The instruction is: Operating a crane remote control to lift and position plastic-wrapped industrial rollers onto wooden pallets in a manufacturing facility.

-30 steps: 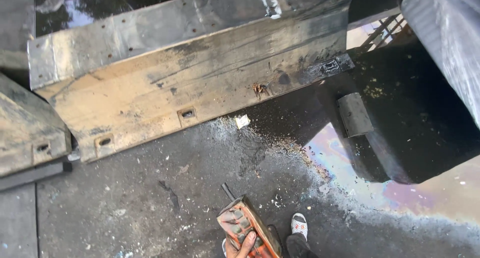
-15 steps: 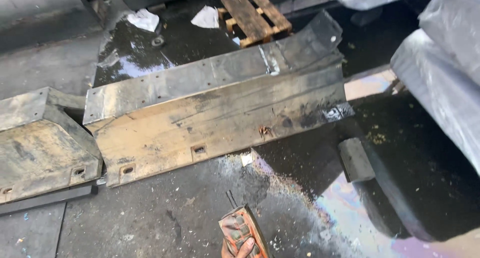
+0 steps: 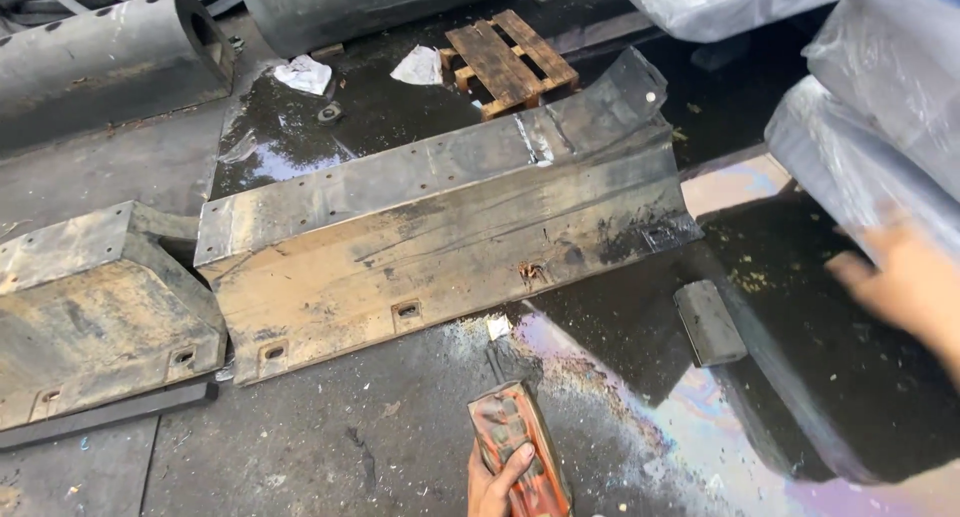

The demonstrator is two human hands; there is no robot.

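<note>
My left hand [image 3: 492, 485] is at the bottom edge, shut on an orange-red handheld control box [image 3: 518, 445] with worn buttons; my thumb lies across its lower face. My right hand [image 3: 900, 287] comes in blurred from the right edge with its fingers spread and nothing in them, over a dark wet slab [image 3: 850, 377]. Ahead lies a long, worn, angled rubber-and-metal section [image 3: 440, 247] with bolt holes along its lower edge. A shorter piece of the same shape [image 3: 90, 307] lies to its left.
A small wooden pallet [image 3: 510, 62] and crumpled papers [image 3: 303, 74] lie beyond the long section. A small black block [image 3: 708, 322] sits by an oily rainbow puddle [image 3: 700, 417]. Plastic-wrapped bundles [image 3: 880, 107] fill the upper right, and a grey cylinder [image 3: 100, 57] the upper left.
The view has tilted up, bringing the pallet and cylinders into sight. My right hand has come in from the right edge. The control box stays in my left hand.
</note>
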